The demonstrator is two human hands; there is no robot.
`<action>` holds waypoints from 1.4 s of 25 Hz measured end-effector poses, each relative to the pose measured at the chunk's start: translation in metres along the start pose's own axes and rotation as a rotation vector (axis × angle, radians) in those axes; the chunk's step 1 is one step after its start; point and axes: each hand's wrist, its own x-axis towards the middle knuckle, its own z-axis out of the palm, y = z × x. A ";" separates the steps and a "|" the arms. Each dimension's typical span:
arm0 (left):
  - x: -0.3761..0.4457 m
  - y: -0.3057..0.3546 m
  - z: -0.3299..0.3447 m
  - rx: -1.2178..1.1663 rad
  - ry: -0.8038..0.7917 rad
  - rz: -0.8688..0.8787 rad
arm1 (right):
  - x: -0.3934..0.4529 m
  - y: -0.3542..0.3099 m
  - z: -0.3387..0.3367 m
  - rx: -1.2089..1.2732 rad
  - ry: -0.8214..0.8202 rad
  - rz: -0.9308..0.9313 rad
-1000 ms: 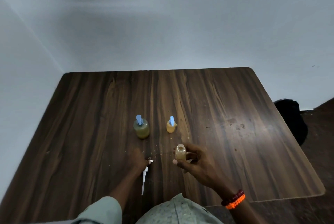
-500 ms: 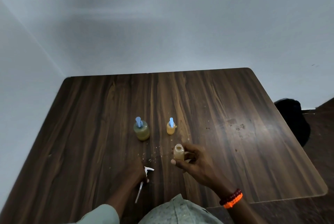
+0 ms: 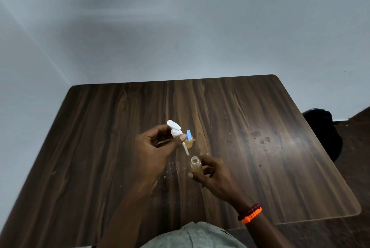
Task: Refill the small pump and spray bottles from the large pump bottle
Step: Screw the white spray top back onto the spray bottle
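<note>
Between left fingers: white sprayer

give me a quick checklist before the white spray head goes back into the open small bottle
1. Small bottle upright and gripped by right hand: ok.
2. Bottle mouth open and unobstructed: ok.
3. White spray head held firmly in left hand: ok.
4. Dip tube tip lined up over the mouth: not ok, it sits up and left of it.
5. Fill level enough: cannot tell.
6. Small pump bottle clear of the move: cannot tell, it shows just behind the tube.
</note>
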 end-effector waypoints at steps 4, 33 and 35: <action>-0.005 0.005 0.009 -0.060 -0.058 -0.010 | 0.004 -0.004 0.001 -0.025 -0.001 -0.019; -0.015 -0.010 0.001 0.092 -0.308 -0.103 | 0.002 -0.048 -0.006 -0.044 0.018 -0.156; -0.015 -0.010 0.000 0.078 -0.328 -0.100 | 0.003 -0.049 -0.005 -0.058 0.016 -0.147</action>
